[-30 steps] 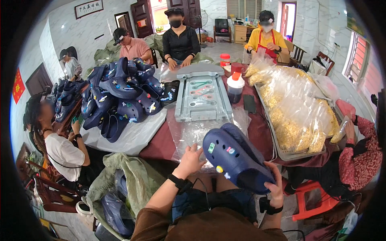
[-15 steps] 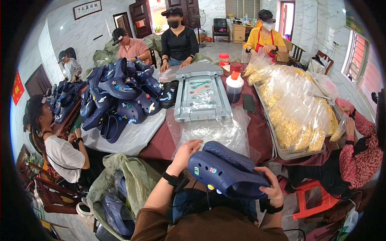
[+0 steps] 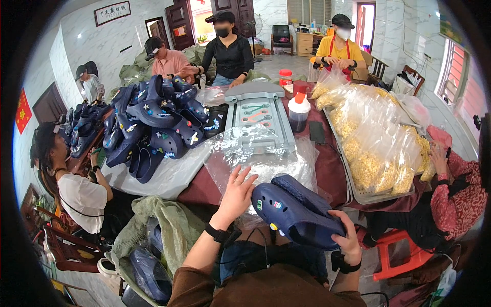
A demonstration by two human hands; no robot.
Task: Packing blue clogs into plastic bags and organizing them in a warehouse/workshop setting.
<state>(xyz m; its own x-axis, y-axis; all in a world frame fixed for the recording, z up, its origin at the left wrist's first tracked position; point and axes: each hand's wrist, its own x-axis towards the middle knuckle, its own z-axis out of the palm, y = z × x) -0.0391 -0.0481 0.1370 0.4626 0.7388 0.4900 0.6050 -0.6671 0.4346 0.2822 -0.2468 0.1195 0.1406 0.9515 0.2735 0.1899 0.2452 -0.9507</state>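
We held a pair of navy clogs [image 3: 302, 217] in our right hand [image 3: 348, 238], which gripped them at one end, thumb on the near shoe. The pair sat tilted in front of our lap, just off the near edge of the counter [image 3: 331, 171], with small bright charms on the shoe facing us. Our left hand [image 3: 236, 192] was wide, fingers spread, beside the other end of the pair and over the near side of some clear plastic bags [image 3: 294, 171]; we could not tell whether its fingertips touched the plastic.

Beyond the bags we had a grey rack [image 3: 232, 123], with a black shoe [image 3: 217, 120] at its left and a bottle [image 3: 298, 115] of dark liquid at its right. Farther left, a heap of charm-covered clogs [image 3: 158, 112] rested on a white sheet [image 3: 192, 163]. On our right, a metal tray [image 3: 376, 197] carried filled bags [image 3: 365, 171] of yellow bits. Below the counter at our left, an open green sack [image 3: 179, 220] held wrapped navy shoes [image 3: 148, 268].
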